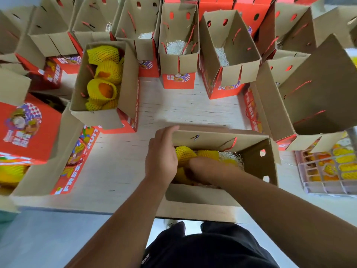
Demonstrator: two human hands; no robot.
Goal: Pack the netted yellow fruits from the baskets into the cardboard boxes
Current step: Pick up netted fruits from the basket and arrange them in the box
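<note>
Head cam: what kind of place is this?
Likely a fruit packing station: many open printed boxes on a table, netted fruits inside some, a crate of more at right.

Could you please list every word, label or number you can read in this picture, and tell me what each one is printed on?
"FRESH FRUIT": red side panel of the box at the lower left, partly covered.
"FRESH": red side of the box at the right.
Vertical lettering on the fruit-filled box: too blurred to read.
Badge print on the red box fronts: too small to read.
No numbers readable.
</note>
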